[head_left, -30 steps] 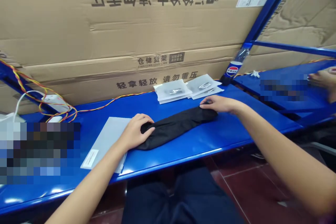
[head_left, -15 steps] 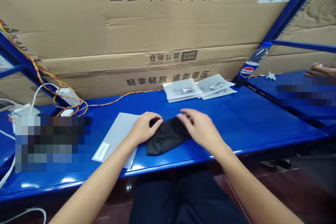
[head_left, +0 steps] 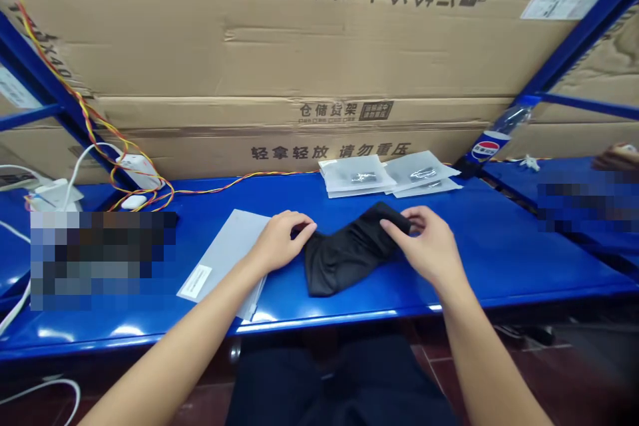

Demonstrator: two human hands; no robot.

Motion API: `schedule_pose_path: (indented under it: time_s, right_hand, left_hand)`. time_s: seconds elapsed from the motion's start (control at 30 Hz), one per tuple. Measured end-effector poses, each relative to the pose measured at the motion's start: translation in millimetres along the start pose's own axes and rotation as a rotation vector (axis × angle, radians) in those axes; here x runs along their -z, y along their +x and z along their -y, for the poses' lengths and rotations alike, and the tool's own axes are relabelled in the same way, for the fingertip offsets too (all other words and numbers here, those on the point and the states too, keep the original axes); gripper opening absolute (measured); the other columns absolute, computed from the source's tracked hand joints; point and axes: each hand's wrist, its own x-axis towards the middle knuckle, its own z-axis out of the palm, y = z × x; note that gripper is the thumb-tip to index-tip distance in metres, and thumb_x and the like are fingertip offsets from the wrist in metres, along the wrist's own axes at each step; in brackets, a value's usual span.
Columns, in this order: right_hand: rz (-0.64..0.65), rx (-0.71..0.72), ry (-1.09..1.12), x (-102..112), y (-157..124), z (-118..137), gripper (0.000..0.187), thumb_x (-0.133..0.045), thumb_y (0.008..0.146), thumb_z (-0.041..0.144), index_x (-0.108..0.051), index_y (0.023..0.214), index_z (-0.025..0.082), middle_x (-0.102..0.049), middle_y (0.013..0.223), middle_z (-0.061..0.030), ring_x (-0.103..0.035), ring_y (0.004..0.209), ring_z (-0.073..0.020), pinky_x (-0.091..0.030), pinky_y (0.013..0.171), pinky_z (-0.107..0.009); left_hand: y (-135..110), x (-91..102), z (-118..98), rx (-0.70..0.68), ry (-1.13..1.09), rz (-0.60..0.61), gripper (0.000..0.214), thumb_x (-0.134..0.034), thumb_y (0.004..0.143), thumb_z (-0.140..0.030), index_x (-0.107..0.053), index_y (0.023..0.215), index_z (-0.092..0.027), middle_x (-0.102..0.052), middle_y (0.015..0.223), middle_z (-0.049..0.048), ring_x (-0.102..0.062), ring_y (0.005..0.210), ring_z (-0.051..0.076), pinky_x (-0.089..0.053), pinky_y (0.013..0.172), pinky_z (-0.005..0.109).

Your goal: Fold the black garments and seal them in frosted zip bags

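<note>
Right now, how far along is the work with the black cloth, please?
Done: the black cloth lies folded on the blue shelf. In hand: the left hand and right hand hold its two ends. Left: the grey sheet lies apart from it, and the packets sit behind it.

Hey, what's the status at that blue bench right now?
Left hand and right hand on bent black cloth. Grey sheet beside it. Plastic packets beyond it, not touching.
</note>
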Motion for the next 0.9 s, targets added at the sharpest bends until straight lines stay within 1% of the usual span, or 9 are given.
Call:
schedule_pose_path:
  time_s: [0.1, 0.17, 0.37, 0.5, 0.57, 0.63, 0.7, 0.83, 0.9]
  right_hand:
    - [-0.184, 0.120, -0.040, -3, -10, 21, 0.029, -0.071, 0.089, 0.049, -0.061, 0.099, 0.024, -0.072, 0.101, -0.0110, -0.065, 0.087, -0.0284, -0.052, 0.077, -0.043]
    - [-0.211, 0.288, -0.078, -12, -28, 33, 0.020, -0.066, 0.095, 0.042, -0.063, 0.103, 0.025, -0.072, 0.103, -0.0117, -0.065, 0.093, -0.0302, -0.053, 0.083, -0.045]
    - [0.111, 0.717, -0.201, -39, -87, 36, 0.018, -0.066, 0.102, 0.036, -0.074, 0.113, 0.025, -0.077, 0.110, -0.0118, -0.068, 0.105, -0.0329, -0.053, 0.087, -0.049]
    - [0.070, 0.757, -0.166, -32, -83, 30, 0.030, -0.066, 0.101, 0.033, -0.073, 0.130, 0.028, -0.075, 0.126, -0.0128, -0.066, 0.119, -0.0360, -0.054, 0.099, -0.056]
    - [0.073, 0.769, -0.186, -27, -75, 30, 0.046, -0.069, 0.099, 0.040, -0.066, 0.143, 0.026, -0.069, 0.141, -0.0151, -0.058, 0.137, -0.0401, -0.049, 0.112, -0.062]
    - [0.192, 0.780, -0.250, -24, -69, 29, 0.069, -0.070, 0.097, 0.052, -0.054, 0.157, 0.022, -0.060, 0.156, -0.0164, -0.046, 0.151, -0.0427, -0.039, 0.121, -0.067]
    - [0.345, 0.770, -0.314, -23, -68, 27, 0.090, -0.072, 0.092, 0.066, -0.043, 0.165, 0.021, -0.051, 0.165, -0.0167, -0.038, 0.157, -0.0440, -0.031, 0.126, -0.071]
    - [0.452, 0.745, -0.339, -19, -77, 23, 0.117, -0.081, 0.075, 0.078, -0.040, 0.167, 0.019, -0.045, 0.168, -0.0199, -0.032, 0.159, -0.0464, -0.030, 0.126, -0.073]
    - [0.454, 0.780, -0.320, -14, -84, 20, 0.110, -0.086, 0.076, 0.065, -0.042, 0.166, 0.019, -0.049, 0.165, -0.0198, -0.035, 0.158, -0.0461, -0.032, 0.125, -0.073]
  left_hand:
    - [-1, 1.1, 2, 0.003, 0.018, -0.013, 0.024, -0.056, 0.103, -0.032, -0.076, 0.093, -0.022, -0.081, 0.099, 0.0054, -0.072, 0.092, 0.024, -0.056, 0.089, 0.039]
    - [-2, 0.5, 4, -0.006, 0.034, 0.000, 0.019, -0.060, 0.100, -0.028, -0.076, 0.093, -0.022, -0.081, 0.098, 0.0050, -0.072, 0.092, 0.024, -0.056, 0.087, 0.038]
    - [1, -2.2, 8, -0.003, 0.127, -0.011, 0.019, -0.057, 0.100, -0.023, -0.075, 0.092, -0.023, -0.080, 0.095, 0.0043, -0.070, 0.091, 0.024, -0.056, 0.088, 0.038]
    - [-1, 12.4, 7, 0.044, 0.251, -0.118, 0.017, -0.057, 0.100, -0.027, -0.073, 0.096, -0.022, -0.076, 0.100, 0.0084, -0.066, 0.101, 0.028, -0.053, 0.099, 0.044]
    - [-13, 24.2, 2, 0.130, 0.400, -0.186, 0.021, -0.061, 0.099, -0.039, -0.073, 0.099, -0.021, -0.073, 0.101, 0.0116, -0.066, 0.103, 0.032, -0.053, 0.098, 0.046]
    - [-34, 33.9, -5, 0.270, 0.622, -0.184, 0.042, -0.066, 0.094, -0.060, -0.073, 0.100, -0.019, -0.071, 0.099, 0.0140, -0.069, 0.095, 0.034, -0.056, 0.089, 0.046]
    - [-59, 38.5, -13, 0.405, 0.755, -0.075, 0.057, -0.063, 0.091, -0.070, -0.074, 0.102, -0.015, -0.072, 0.100, 0.0184, -0.072, 0.084, 0.037, -0.058, 0.075, 0.046]
    - [-93, 36.5, -27, 0.411, 0.755, 0.057, 0.040, -0.053, 0.101, -0.043, -0.075, 0.115, -0.014, -0.076, 0.110, 0.0240, -0.076, 0.090, 0.043, -0.059, 0.068, 0.045]
    - [-98, 36.3, -33, 0.389, 0.748, 0.072, 0.036, -0.045, 0.103, -0.028, -0.076, 0.116, -0.016, -0.078, 0.107, 0.0215, -0.078, 0.085, 0.039, -0.058, 0.067, 0.043]
